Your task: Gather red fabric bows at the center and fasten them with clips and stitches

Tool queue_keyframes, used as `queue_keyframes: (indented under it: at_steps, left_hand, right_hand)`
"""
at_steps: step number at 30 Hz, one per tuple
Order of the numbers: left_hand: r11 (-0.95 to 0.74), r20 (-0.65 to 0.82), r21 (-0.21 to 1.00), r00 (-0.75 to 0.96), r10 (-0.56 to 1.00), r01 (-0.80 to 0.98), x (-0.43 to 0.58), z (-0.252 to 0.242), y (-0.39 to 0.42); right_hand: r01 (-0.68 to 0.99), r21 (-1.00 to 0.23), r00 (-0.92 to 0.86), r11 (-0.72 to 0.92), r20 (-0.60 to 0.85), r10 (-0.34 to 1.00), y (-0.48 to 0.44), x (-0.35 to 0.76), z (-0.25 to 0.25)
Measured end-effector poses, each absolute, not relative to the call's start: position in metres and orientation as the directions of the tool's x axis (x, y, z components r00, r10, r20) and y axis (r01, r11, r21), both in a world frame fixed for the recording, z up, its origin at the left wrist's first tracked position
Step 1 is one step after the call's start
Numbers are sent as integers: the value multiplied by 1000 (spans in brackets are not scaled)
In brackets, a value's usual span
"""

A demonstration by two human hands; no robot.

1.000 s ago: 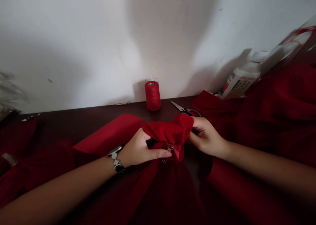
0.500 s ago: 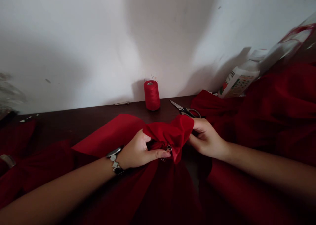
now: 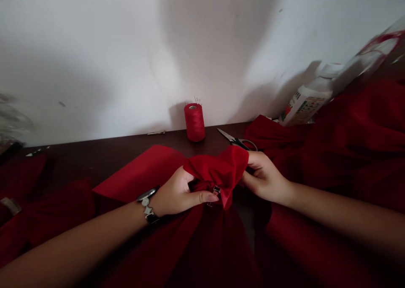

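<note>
Gathered red fabric (image 3: 215,168) is bunched up between my two hands, its lower folds fanning out toward me. My left hand (image 3: 182,193) is closed on the bunch from the left, with the thumb lying across the front and the other fingers hidden under the cloth. By the thumb tip sits a small metal clasp (image 3: 216,190) on the gathers; its exact kind is hard to make out. At the right, my right hand (image 3: 264,176) pinches the upper edge of the same fabric. A watch (image 3: 147,194) and a bracelet (image 3: 147,208) circle my left wrist.
A red thread cone (image 3: 194,122) with pins or needles in its top stands near the wall. Scissors (image 3: 237,140) lie open-bladed beside it. A labelled bottle (image 3: 310,96) leans at the right among heaped red cloth (image 3: 357,136). More red cloth (image 3: 60,208) lies left.
</note>
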State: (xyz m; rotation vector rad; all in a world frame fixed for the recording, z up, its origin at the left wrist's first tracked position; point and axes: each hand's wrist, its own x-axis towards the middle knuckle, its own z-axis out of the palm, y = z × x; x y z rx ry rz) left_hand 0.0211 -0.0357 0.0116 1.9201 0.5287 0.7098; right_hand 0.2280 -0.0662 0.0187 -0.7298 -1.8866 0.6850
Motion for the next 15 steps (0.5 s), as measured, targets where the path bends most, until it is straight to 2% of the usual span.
queue_keyframes:
  at_steps: [8,15]
  left_hand:
    - [-398,266,917,730,630,10,20,11,-34]
    - [-396,256,918,749,611,9,20,11,-34]
  right_hand:
    - [242,-663,-318,709,636,703,-66,229,17]
    - [199,-704,-328,682,607,723,-65,230,15]
